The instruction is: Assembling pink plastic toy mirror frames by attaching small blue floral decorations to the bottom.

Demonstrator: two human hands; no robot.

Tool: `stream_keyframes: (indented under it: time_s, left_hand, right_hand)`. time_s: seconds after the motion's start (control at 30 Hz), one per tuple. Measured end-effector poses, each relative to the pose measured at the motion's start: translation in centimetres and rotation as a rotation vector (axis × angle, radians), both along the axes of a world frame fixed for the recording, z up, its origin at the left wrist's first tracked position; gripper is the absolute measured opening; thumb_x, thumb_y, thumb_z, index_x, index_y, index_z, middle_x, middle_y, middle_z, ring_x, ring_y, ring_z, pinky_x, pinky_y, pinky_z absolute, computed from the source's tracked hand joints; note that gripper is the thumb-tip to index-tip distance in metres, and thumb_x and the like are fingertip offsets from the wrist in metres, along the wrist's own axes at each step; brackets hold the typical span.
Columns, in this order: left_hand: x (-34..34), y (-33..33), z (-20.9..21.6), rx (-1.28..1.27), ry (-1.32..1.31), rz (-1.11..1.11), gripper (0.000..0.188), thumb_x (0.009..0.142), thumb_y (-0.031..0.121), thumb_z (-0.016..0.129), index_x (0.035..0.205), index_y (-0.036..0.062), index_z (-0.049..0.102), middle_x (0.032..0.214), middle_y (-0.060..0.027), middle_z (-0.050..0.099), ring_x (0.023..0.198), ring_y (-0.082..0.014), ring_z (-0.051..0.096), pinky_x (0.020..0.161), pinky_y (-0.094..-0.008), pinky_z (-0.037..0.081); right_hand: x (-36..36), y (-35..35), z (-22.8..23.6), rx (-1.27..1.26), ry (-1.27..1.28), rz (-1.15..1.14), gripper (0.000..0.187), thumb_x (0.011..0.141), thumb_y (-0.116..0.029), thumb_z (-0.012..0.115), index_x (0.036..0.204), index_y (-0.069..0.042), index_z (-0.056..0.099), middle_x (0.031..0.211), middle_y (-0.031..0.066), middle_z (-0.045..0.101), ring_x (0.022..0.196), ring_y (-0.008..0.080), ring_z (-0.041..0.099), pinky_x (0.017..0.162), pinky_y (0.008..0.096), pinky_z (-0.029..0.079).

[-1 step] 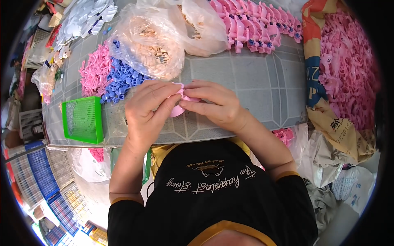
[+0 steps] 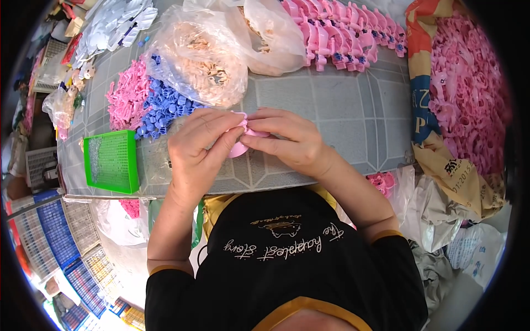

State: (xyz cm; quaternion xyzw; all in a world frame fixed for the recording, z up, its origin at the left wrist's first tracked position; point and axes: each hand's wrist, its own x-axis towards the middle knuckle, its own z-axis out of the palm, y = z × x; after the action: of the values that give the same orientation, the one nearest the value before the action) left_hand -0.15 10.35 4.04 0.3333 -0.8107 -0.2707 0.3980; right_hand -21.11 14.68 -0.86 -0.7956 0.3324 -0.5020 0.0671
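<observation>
My left hand (image 2: 194, 140) and my right hand (image 2: 295, 138) meet over the near middle of the table, both closed in a pinch on one pink plastic part (image 2: 238, 150). A rounded pink piece hangs below the left fingertips, and another bit shows between the right thumb and fingers. The fingers hide the rest of its shape. Beyond my left hand lie a heap of small blue plastic parts (image 2: 165, 105) and a heap of small pink plastic parts (image 2: 128, 94).
A green tray (image 2: 133, 165) lies at the left edge of the grey table (image 2: 331, 110). Clear bags (image 2: 221, 60) of peach-coloured pieces and rows of pink assemblies (image 2: 342, 36) fill the far side. At right stands a sack (image 2: 422, 110) full of pink parts. Crates (image 2: 58, 231) stand lower left.
</observation>
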Motion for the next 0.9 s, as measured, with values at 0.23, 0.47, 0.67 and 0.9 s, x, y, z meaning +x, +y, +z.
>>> stream_keyframes:
  time_s: [0.23, 0.47, 0.67, 0.9]
  left_hand:
    - [0.2, 0.4, 0.1, 0.001, 0.002, -0.003, 0.025, 0.079, -0.007, 0.076, 0.102, 0.0015, 0.079, 0.098, -0.0119, 0.077, 0.091, -0.0259, 0.073, 0.081, -0.0336, 0.057]
    - [0.0, 0.4, 0.0, -0.079, -0.029, -0.019, 0.025, 0.078, -0.008, 0.076, 0.101, -0.0006, 0.078, 0.102, -0.0132, 0.077, 0.089, -0.0261, 0.072, 0.079, -0.0326, 0.057]
    - [-0.1, 0.5, 0.3, -0.012, -0.040, -0.085, 0.028, 0.077, -0.007, 0.077, 0.104, -0.0005, 0.077, 0.105, -0.0140, 0.075, 0.091, -0.0267, 0.071, 0.079, -0.0336, 0.057]
    - [-1.3, 1.1, 2.0, 0.008, 0.065, 0.110, 0.037, 0.084, 0.011, 0.080, 0.118, -0.0002, 0.072, 0.117, -0.0148, 0.072, 0.113, -0.0286, 0.065, 0.097, -0.0402, 0.050]
  right_hand:
    - [0.2, 0.0, 0.0, 0.002, -0.006, 0.013, 0.032, 0.074, -0.007, 0.077, 0.106, -0.003, 0.080, 0.108, 0.0120, 0.072, 0.103, 0.0321, 0.072, 0.091, 0.0417, 0.060]
    - [0.3, -0.1, 0.1, 0.003, 0.003, -0.002, 0.032, 0.074, -0.009, 0.076, 0.105, -0.002, 0.079, 0.108, 0.0129, 0.072, 0.104, 0.0324, 0.071, 0.091, 0.0420, 0.060]
    - [-0.5, 0.0, 0.1, -0.018, 0.035, 0.003, 0.033, 0.075, -0.007, 0.076, 0.108, -0.002, 0.078, 0.110, 0.0144, 0.071, 0.104, 0.0335, 0.071, 0.089, 0.0408, 0.060]
    - [-0.8, -0.1, 0.4, 0.066, -0.195, -0.187, 0.026, 0.082, -0.005, 0.078, 0.108, 0.000, 0.077, 0.109, 0.0153, 0.071, 0.101, 0.0308, 0.071, 0.086, 0.0363, 0.058]
